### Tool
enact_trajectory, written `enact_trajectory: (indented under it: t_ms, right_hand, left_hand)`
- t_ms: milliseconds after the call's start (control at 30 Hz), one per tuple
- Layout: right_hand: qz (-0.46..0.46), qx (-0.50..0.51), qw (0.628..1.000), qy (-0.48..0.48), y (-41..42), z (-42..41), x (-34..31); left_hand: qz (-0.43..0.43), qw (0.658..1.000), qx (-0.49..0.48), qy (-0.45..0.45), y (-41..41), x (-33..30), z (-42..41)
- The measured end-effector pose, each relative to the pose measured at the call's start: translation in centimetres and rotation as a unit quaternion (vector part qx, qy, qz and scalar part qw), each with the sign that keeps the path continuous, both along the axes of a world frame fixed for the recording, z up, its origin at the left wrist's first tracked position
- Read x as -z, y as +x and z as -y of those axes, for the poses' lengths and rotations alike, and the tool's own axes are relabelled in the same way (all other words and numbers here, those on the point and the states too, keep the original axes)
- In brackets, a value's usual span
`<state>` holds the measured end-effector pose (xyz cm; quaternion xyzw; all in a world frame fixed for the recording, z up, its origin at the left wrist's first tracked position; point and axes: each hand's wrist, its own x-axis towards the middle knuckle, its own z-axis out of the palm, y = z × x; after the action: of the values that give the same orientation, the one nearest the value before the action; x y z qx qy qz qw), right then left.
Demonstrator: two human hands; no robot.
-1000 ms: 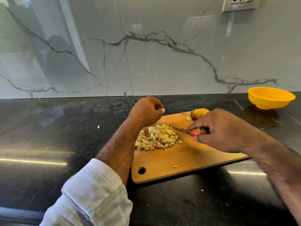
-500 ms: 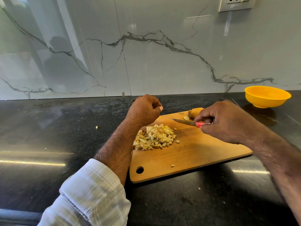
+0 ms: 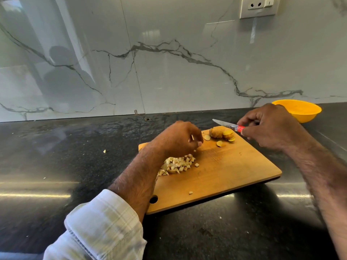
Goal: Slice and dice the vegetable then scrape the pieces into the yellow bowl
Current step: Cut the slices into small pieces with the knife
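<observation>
Black bench carries my board (image 3: 234, 175). My right hand (image 3: 270, 126) pinches the knife (image 3: 228, 125) above the sliced vegetable (image 3: 222, 134); my left hand (image 3: 178, 139), loosely curled, holds nothing. Dice (image 3: 176, 166) near the edge may spill; bowl (image 3: 300, 110) sits well apart.

Your work surface is a dark, speckled, glossy counter (image 3: 78, 166) that runs back to a marble-patterned wall. Directly on it lies a wooden cutting board (image 3: 234, 177), set at an angle, with a round hole in its near left corner. A yellow bowl (image 3: 304, 111) sits on the counter near the wall, beyond the board's far right corner and apart from it. You have a few stray pale bits on the counter too: one chunk (image 3: 104, 151) lies left of the board, and smaller crumbs are scattered near the front edge.
</observation>
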<state>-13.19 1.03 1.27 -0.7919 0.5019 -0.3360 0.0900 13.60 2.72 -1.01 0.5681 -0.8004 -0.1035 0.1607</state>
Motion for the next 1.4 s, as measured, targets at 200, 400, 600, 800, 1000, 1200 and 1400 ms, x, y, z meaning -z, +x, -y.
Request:
enact_trajectory:
  t_ms: [200, 400, 600, 800, 1000, 1200, 1400]
  right_hand:
    - [-0.009, -0.020, 1.000, -0.006, 0.3, -0.2, -0.1]
    - [0.014, 0.002, 1.000, -0.011, -0.5, 0.2, -0.5]
    - [0.019, 0.011, 0.999, -0.023, -0.9, 0.5, -0.5]
    - [-0.002, 0.004, 0.999, -0.035, -0.7, 0.6, -0.4]
    - [-0.001, 0.012, 1.000, -0.024, -0.6, 0.7, -0.4]
    - [-0.002, 0.005, 1.000, -0.004, -0.3, 0.2, -0.5]
    - [-0.063, -0.038, 0.995, 0.062, 1.6, -1.3, -0.3]
  left_hand:
    - [0.003, 0.998, 0.018, 0.058, -0.2, 0.0, -0.1]
    - [0.049, 0.999, 0.011, 0.020, -2.3, 0.9, 0.4]
    - [0.202, 0.977, 0.066, 0.005, -4.2, 0.7, 0.4]
    - [0.213, 0.975, 0.064, -0.003, -4.5, 0.6, 0.5]
    - [0.207, 0.976, 0.069, 0.021, -4.7, 1.1, 0.6]
    - [0.235, 0.970, 0.054, 0.021, -4.6, 0.5, 0.8]
    - [0.196, 0.979, 0.029, 0.036, -1.3, -0.3, 0.4]
